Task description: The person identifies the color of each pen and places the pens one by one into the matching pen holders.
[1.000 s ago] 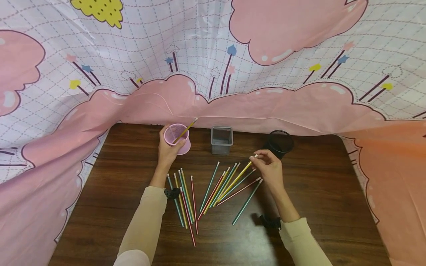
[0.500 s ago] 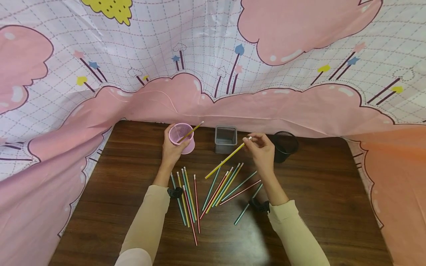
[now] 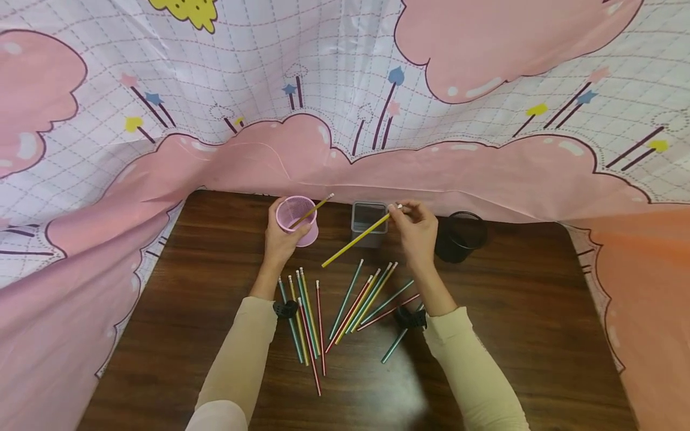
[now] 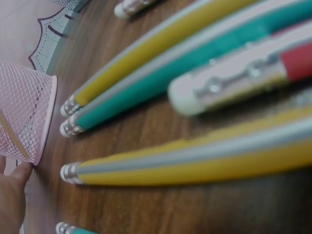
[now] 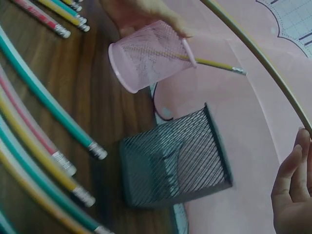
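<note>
My left hand (image 3: 280,239) grips a pink mesh pencil cup (image 3: 307,236) at the back left of the table. One yellow pencil (image 5: 214,63) leans inside that cup, its eraser end sticking out past the rim. In my right hand (image 3: 418,236), fingertips pinch a second yellow pencil (image 3: 353,240) near its eraser. This pencil slants down to the left in the air, crossing in front of the grey square mesh cup (image 5: 175,161). Beneath the hands lie two loose groups of pencils, coloured green, yellow and red; a red pencil (image 3: 320,323) is among the left group.
A black round mesh cup (image 3: 453,251) stands right of my right hand. Dark wooden table (image 3: 517,335) extends below both arms. Behind it hangs a pink and white patterned cloth (image 3: 345,173). Black straps sit on both wrists.
My right hand has lifted the yellow pencil off the right group and carried it up and left, toward the grey cup. The left hand stays on the pink cup; the view has shifted slightly.
</note>
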Demonstrator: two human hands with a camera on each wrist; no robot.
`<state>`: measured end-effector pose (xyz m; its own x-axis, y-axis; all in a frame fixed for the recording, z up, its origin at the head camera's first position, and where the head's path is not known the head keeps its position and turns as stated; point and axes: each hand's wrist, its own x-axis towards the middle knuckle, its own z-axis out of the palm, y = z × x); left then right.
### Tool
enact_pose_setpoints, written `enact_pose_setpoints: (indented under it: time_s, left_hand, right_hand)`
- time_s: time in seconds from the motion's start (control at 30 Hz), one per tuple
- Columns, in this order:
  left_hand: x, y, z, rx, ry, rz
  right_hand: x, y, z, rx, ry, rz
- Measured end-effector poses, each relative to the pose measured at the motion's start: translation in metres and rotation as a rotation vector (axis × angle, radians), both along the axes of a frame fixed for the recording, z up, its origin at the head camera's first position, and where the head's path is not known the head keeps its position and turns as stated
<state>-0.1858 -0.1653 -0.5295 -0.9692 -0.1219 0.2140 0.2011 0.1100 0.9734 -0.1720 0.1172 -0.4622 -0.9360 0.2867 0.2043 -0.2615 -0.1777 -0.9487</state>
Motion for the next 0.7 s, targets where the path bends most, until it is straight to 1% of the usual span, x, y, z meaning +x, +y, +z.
enact_pose_setpoints:
  time_s: [0.07,0.17,0.3,0.4,0.5,0.63,0.7]
  left_hand:
    - [0.0,0.0,0.0,-0.002,-0.014,-0.002]
    - [-0.001,0.001,0.0,0.005,-0.006,0.0]
    - [-0.002,0.003,0.003,0.016,0.0,-0.016]
    - [-0.002,0.004,0.004,0.023,-0.002,-0.024]
    - [-0.002,0.004,0.004,0.023,0.004,-0.016]
    - [-0.001,0.002,0.002,0.017,0.017,-0.002]
    - [-0.001,0.0,0.0,0.026,0.033,-0.008]
  right_hand:
    - [-0.004,-0.004,0.006,-0.006,-0.004,0.011]
    - [-0.007,-0.011,0.018,-0.013,0.003,0.028]
    - [-0.007,-0.018,0.032,-0.033,0.007,0.012]
    - [-0.009,-0.021,0.034,-0.046,0.013,-0.007]
    - [-0.012,-0.024,0.034,-0.053,0.029,-0.011]
    - [-0.017,-0.03,0.035,-0.076,0.046,-0.016]
    - [-0.02,-0.033,0.035,-0.086,0.053,-0.02]
